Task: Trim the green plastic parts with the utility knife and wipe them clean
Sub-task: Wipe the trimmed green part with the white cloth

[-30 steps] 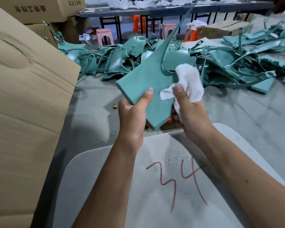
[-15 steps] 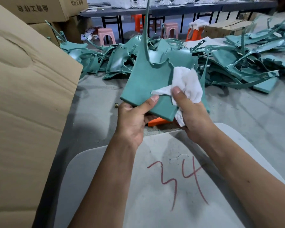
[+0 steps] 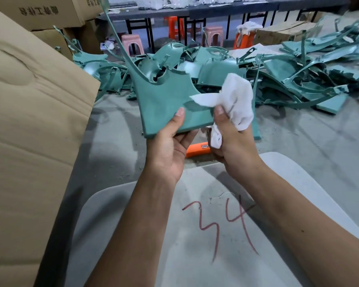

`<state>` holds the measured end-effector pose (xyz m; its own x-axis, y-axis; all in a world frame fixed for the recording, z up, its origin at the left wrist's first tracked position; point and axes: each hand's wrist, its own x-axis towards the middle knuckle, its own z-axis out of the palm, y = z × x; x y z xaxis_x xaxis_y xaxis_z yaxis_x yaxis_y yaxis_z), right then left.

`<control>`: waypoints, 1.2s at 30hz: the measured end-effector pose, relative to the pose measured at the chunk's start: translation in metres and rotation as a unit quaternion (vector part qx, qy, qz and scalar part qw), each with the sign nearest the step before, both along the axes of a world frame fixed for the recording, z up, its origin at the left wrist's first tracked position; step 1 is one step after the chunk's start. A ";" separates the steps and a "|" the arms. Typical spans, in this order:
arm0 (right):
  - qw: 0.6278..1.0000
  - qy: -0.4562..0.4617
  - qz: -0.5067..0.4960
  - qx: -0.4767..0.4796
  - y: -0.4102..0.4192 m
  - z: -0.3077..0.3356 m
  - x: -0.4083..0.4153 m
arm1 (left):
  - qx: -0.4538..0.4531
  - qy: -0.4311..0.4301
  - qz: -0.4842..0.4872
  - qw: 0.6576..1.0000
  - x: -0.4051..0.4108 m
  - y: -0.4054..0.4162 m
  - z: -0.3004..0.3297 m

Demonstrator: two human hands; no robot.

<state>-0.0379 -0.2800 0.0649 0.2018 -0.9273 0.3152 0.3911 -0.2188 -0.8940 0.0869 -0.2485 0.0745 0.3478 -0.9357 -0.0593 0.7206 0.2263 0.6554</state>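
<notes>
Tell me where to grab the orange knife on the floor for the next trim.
Probably its exposed left end: the orange knife lies flat on the floor, its right end hidden behind the right hand bunching the white cloth. Come from above, pinching across its narrow width.

Orange knife [image 3: 197, 149] half behind hands

floor [image 3: 298, 154]: grey concrete, dusty, strewn with small shavings near the board's far edge.
board [image 3: 195, 266]: pale grey, rounded corners, marked "34" in red, lay flat nearest the camera.
knife [image 3: 197, 149]: orange, lay on the floor just beyond the board, partly hidden.
pile of green parts [image 3: 298, 79]: spread across the floor farther back, heaped and tangled.
cardboard box [image 3: 29, 141]: stood at left.
stools [image 3: 133, 45]: pink and orange, stood by distant tables.
</notes>
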 end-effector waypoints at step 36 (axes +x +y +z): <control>0.901 0.217 0.045 -0.372 0.072 0.082 0.100 | 0.148 -0.743 0.511 0.406 0.045 0.132 0.224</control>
<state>0.0616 -0.2081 0.1472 0.5207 -0.4655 0.7157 0.0857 -0.8056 -0.5863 0.1316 -0.1161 0.2990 0.4037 -0.2866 0.8689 -0.8913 -0.3376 0.3027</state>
